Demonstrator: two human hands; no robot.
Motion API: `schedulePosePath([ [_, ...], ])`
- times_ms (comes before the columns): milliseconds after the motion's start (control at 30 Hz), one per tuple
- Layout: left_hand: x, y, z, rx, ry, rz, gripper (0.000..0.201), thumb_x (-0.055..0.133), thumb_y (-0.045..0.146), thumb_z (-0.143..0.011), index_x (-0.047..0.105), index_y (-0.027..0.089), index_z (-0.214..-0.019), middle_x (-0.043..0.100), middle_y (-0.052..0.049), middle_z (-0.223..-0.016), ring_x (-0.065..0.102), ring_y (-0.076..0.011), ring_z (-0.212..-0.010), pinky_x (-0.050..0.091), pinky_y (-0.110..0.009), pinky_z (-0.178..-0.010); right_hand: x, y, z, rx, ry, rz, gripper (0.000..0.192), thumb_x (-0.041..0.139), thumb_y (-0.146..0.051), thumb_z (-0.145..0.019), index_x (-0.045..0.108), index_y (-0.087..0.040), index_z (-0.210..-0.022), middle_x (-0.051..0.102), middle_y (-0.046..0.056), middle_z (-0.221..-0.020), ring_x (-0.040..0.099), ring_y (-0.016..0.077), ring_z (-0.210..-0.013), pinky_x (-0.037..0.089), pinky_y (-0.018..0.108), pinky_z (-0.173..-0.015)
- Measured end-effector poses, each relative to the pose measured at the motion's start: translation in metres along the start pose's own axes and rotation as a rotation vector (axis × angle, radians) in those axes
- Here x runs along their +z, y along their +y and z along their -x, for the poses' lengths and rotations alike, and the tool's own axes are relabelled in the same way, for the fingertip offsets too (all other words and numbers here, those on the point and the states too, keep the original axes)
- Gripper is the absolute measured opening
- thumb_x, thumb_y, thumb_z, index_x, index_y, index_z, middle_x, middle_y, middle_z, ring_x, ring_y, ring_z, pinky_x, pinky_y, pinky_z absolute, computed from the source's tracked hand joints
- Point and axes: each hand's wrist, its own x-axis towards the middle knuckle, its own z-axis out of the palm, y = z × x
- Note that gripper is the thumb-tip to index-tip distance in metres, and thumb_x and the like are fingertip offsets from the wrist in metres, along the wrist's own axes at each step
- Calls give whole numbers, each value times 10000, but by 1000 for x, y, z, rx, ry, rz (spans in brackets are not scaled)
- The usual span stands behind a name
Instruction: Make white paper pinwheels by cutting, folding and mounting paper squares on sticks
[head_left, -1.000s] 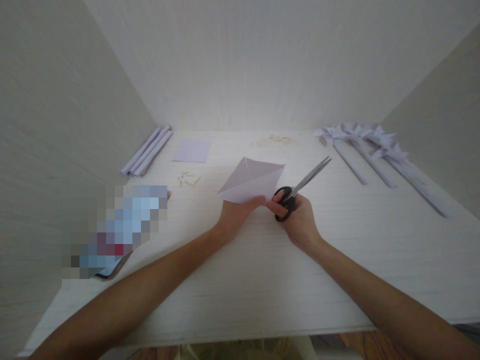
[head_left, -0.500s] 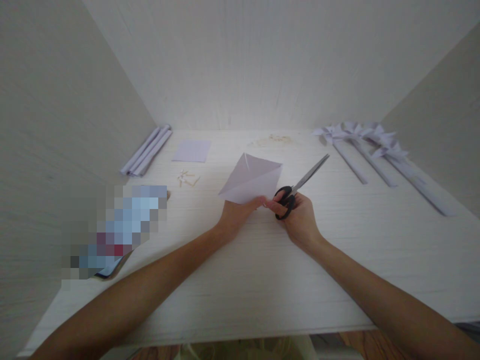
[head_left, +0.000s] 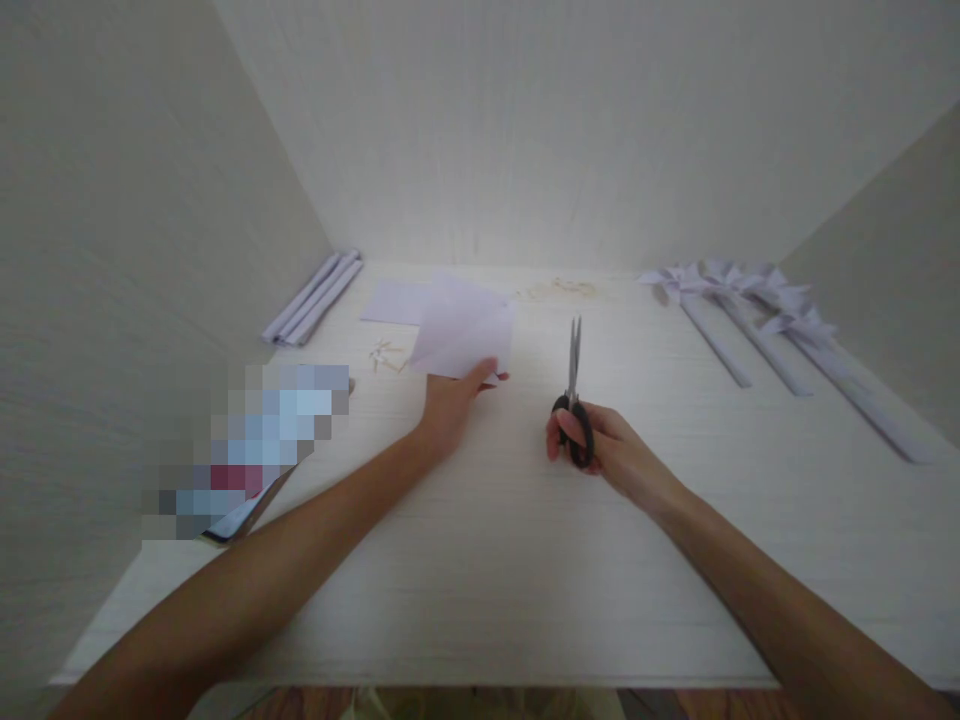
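Note:
Between thumb and fingers, my left hand (head_left: 456,405) pinches the near edge of a pale square sheet of paper (head_left: 465,325). The sheet is raised above the table and overlaps my view of a second paper square (head_left: 394,301) lying behind it. My right hand (head_left: 600,440) grips black-handled scissors (head_left: 574,365) by the finger loops. Their blades point away from me and are parted slightly at the tips. A gap lies between the scissors and the paper. Small thin sticks (head_left: 386,355) lie left of the sheet.
Rolled paper tubes (head_left: 315,297) lie at the back left. Several paper pinwheels (head_left: 731,283) on paper sticks rest at the right. More small pale pieces (head_left: 571,288) lie near the back wall (head_left: 480,130). A blurred-out phone (head_left: 255,500) is by my left forearm.
My hands have drawn apart. The paper has shifted left in my left hand, and its face has turned. The scissors have swung from pointing right to pointing forward, with their blades parting a little.

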Motion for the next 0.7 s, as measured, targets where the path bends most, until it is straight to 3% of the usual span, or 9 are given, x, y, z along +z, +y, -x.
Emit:
schedulePosePath([
  [233,-1,4,-1,0,33,61,183,633,234,-601,585,151,-756,621,-2,-720,598,-111,-617,499,-260,-638,1,-7,9,127,-200,240,445,489,-556,-699,444,-164,-493,444,-31,-366,302,51,-329,175,213,-349],
  [700,3,8,2,-37,36,53,195,635,216,-595,597,157,-777,635,-5,-702,609,-124,-604,518,-267,-635,0,-5,9,138,-227,239,383,538,-470,-704,438,-173,-484,437,-44,-369,368,71,-335,242,215,-372],
])
